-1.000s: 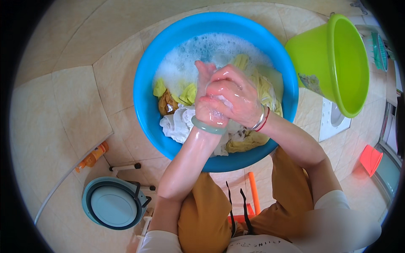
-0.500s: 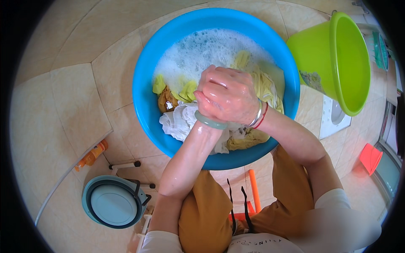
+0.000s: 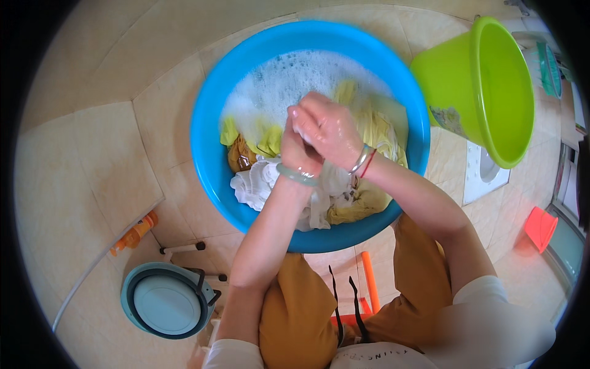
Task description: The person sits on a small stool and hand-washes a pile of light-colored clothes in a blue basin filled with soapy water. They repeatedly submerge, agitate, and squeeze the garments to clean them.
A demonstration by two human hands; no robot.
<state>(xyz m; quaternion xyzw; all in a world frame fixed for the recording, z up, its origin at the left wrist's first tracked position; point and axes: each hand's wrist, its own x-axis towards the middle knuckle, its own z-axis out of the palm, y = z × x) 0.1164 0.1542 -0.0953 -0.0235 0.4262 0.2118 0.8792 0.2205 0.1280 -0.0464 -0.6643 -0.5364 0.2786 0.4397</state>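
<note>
Suds (image 3: 279, 80) could be splashed if left grip (image 3: 295, 150) and right grip (image 3: 334, 134) — pressed together (whether anything is grasped cannot be told) — slipped

the light is bright and soft, edges bend into black, and the right sleeve (image 3: 485, 310) blurs.

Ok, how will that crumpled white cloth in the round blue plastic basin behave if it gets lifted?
The crumpled white cloth will probably hang floppy, since it lies in loose folds. It is likely heavy for its size and may feel slippery, as it shares the round blue plastic basin with white, bubbly suds.
</note>
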